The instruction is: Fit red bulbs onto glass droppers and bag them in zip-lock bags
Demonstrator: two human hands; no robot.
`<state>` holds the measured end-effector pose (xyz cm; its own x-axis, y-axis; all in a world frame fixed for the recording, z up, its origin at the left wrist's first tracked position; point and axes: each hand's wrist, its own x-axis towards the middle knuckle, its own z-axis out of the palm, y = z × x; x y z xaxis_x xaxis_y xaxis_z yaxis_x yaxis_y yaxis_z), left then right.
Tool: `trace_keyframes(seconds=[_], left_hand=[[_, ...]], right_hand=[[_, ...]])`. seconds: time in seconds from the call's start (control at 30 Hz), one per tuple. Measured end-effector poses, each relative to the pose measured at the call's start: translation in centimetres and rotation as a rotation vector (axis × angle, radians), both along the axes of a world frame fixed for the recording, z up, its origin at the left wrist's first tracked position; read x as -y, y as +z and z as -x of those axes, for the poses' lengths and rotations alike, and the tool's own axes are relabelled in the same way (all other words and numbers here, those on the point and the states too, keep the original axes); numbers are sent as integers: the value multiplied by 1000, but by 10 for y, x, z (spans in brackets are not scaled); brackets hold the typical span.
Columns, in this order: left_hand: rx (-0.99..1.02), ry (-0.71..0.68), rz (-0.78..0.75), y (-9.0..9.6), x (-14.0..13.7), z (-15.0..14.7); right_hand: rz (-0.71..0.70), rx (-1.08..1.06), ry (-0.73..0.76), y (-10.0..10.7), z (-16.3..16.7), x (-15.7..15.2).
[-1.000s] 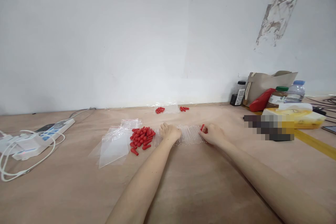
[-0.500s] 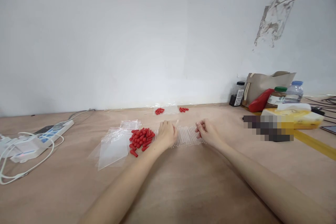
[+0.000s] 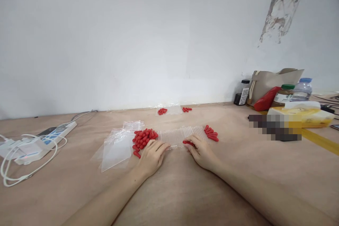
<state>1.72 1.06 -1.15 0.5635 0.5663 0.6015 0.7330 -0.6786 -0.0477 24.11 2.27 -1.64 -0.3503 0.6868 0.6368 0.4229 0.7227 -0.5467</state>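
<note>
My right hand (image 3: 200, 150) pinches a red rubber dropper bulb (image 3: 188, 143) between thumb and fingers, over the front of a row of clear thin tubes (image 3: 182, 132). At the row's front left, the fingers of my left hand (image 3: 153, 155) are closed together, and a clear thin tube (image 3: 173, 147) juts from their tips toward the bulb. Beside my left hand lies a heap of red dropper bulbs (image 3: 144, 137). A smaller fan of red bulbs (image 3: 211, 133) rests at the right end of the tubes.
Flat clear zip bags (image 3: 116, 153) lie left of the heap. Near the wall, two small groups of red bulbs (image 3: 162, 111) sit by clear plastic. A power strip with cables (image 3: 50, 139) is at far left; a tissue pack (image 3: 315, 114), bottles and a bag (image 3: 275, 79) stand right.
Both hands have moved toward me, my left hand also leftward and my right hand slightly left. A red bulb now shows in my right fingers. The fan of bulbs at right has come into view.
</note>
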Motion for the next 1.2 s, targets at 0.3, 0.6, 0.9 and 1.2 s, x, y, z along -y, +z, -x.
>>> trace_keyframes(seconds=[0.3, 0.6, 0.9, 1.2], left_hand=[[-1, -7, 4, 0, 1, -1], [-4, -61, -5, 2, 2, -2], [-4, -174, 24, -4, 0, 1], [-31, -259, 44, -6, -1, 2]], right_hand=[[-3, 95, 71, 0, 2, 4], [-27, 105, 119, 0, 5, 4], [-14, 89, 165, 0, 3, 5], [-63, 103, 185, -1, 1, 7]])
